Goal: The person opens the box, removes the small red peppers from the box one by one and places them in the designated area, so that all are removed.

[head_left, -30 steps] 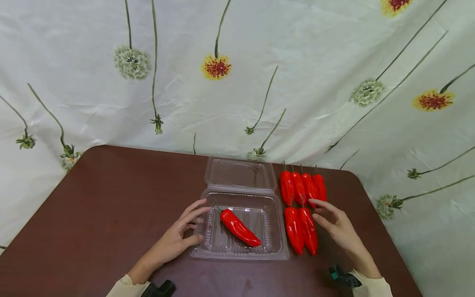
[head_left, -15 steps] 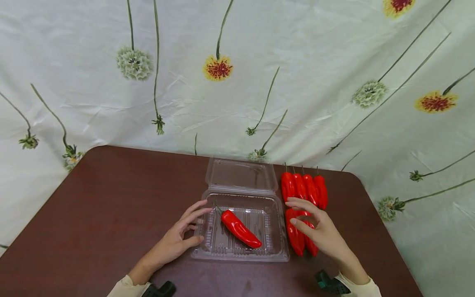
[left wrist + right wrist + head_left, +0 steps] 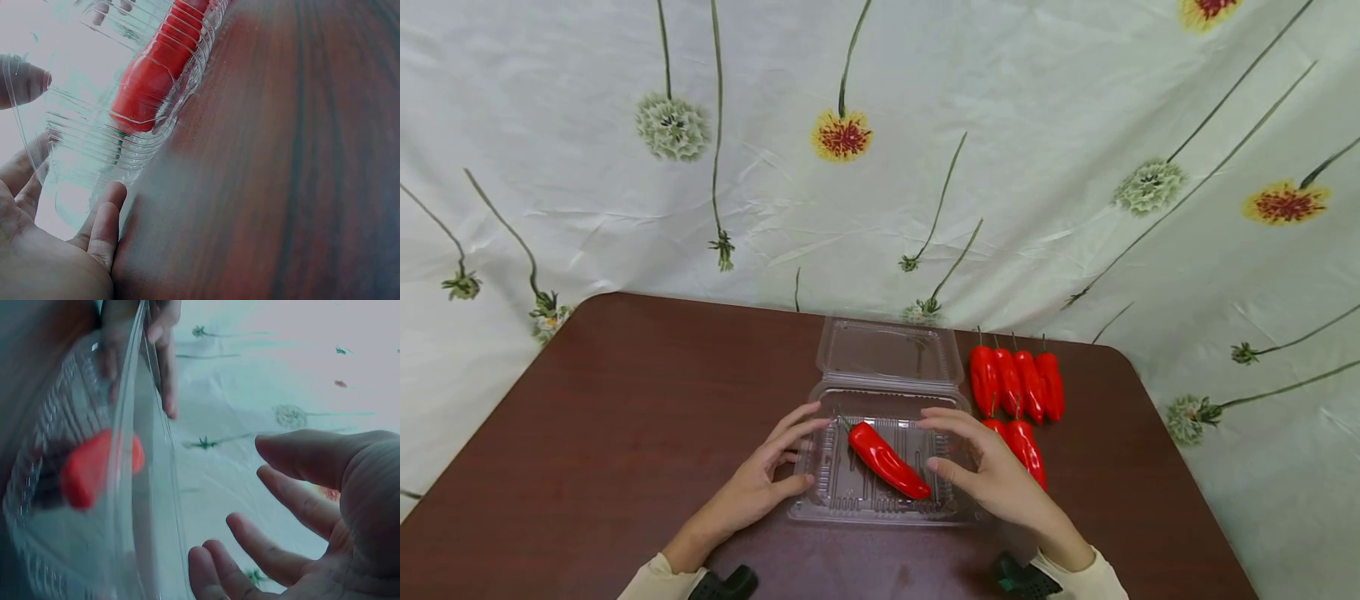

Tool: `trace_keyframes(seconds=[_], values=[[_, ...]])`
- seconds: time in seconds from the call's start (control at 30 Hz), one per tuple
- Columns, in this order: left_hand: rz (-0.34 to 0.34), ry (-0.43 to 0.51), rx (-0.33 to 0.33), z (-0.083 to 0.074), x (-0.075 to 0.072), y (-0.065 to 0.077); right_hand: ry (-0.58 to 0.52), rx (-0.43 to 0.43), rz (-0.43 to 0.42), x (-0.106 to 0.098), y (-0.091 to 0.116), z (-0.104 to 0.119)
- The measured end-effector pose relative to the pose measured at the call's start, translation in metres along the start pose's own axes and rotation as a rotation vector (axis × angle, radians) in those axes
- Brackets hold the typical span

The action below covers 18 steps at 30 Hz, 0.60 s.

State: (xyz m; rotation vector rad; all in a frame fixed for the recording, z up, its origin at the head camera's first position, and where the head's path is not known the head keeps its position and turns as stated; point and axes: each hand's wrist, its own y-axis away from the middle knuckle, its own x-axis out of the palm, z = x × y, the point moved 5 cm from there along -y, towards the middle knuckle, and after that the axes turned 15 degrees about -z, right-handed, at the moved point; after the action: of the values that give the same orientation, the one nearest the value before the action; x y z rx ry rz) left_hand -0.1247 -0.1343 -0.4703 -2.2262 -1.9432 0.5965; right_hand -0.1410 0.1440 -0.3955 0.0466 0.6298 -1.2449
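Observation:
A clear plastic clamshell container lies with its lid folded back. One glossy red chili pepper rests diagonally inside, green stem towards the upper left. At the container's left rim is my left hand, fingers spread and fairly straight along it; in the left wrist view its fingertips lie against the outer wall. My right hand hovers over the container's right side, with nothing between its spread fingers. From the right wrist, the pepper shows through the clear wall.
Right of the container, several red peppers lie side by side in a back row. Two more, one being the front pepper, lie before them, partly hidden by my right hand. The brown table meets a flowered cloth behind.
My right hand has moved left, from beside the peppers, across the front pair, to above the container's right side. My left hand and the pepper in the container stay in place.

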Motion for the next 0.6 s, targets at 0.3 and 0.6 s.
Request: trace_keyframes(seconds=[0.3, 0.6], values=[[0.008, 0.018, 0.013, 0.001, 0.004, -0.002, 0.087, 0.096, 0.040, 0.029, -0.005, -0.004], [-0.003, -0.006, -0.004, 0.002, 0.002, -0.001, 0.103, 0.041, 0.021, 0.058, -0.012, -0.004]])
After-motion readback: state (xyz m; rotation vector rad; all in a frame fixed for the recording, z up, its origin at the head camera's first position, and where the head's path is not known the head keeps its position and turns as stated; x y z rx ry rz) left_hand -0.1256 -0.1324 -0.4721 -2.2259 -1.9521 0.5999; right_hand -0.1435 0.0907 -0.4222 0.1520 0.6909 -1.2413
